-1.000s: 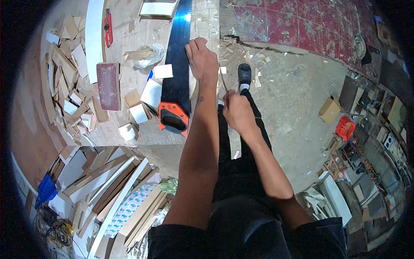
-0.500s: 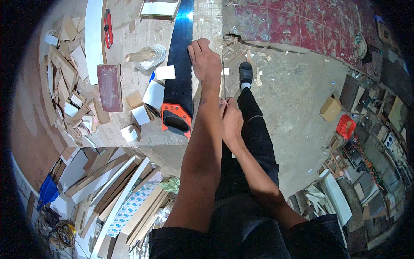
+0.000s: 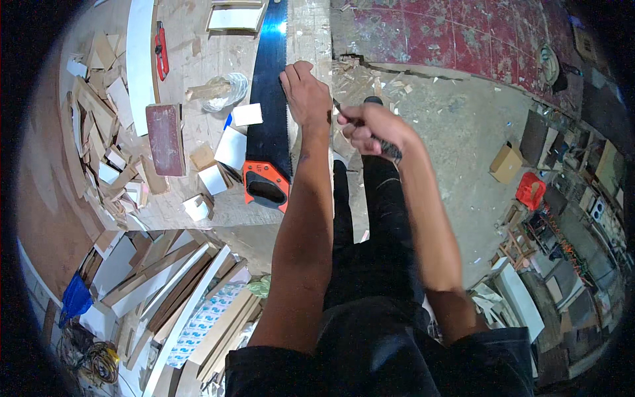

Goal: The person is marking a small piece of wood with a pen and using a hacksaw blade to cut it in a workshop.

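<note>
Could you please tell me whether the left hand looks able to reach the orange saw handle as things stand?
Probably yes: nothing lies on the orange handle, and the left hand is close by, at the toothed edge of the saw blade. It would likely need to lift off the table.

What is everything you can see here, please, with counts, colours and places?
Workbench: one, pale, upper left
Hand saw: one, black and orange, bench's right side
Long board: one, white, bench's left
Slim tool: one, red, beside long board
Block: one, maroon, below slim tool
Container: one, clear, left of saw
Scraps: many, brown and white, far left
Stacked boards: many, mixed, lower left
Carton: one, tan, right
Dark-handled tool: one, dark, centre
Sleeves: two, black, bottom
Left hand: one, bare, bench edge
Right hand: one, bare, around dark-handled tool
</note>
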A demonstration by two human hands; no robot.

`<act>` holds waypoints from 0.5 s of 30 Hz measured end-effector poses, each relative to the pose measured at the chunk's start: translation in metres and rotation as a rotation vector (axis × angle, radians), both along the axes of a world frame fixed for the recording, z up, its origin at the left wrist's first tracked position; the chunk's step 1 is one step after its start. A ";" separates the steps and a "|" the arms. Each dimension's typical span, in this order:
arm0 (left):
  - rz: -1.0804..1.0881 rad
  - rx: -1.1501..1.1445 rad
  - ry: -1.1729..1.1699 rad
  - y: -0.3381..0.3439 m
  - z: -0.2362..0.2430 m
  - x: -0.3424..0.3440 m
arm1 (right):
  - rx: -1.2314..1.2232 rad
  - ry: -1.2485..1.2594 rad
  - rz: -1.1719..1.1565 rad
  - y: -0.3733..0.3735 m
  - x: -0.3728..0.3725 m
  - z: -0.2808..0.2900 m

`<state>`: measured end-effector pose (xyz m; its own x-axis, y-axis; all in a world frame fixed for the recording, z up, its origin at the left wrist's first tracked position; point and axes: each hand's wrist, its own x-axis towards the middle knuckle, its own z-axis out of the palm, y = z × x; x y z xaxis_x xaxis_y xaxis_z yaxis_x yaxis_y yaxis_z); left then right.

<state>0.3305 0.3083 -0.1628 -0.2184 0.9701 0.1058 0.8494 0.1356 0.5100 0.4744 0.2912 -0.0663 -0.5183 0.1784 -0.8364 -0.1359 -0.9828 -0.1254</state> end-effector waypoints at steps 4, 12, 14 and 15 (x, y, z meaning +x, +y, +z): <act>0.004 0.004 0.017 -0.004 0.002 -0.006 | 0.115 -0.036 0.428 0.050 0.022 0.002; 0.015 0.094 -0.019 -0.008 -0.001 -0.020 | 0.880 -0.696 0.706 0.104 0.027 0.019; 0.005 0.079 -0.038 -0.004 0.000 -0.007 | 0.750 -0.723 0.455 0.047 0.032 -0.022; 0.002 0.080 -0.037 -0.003 0.000 -0.004 | 0.674 -0.757 0.356 0.018 0.028 -0.047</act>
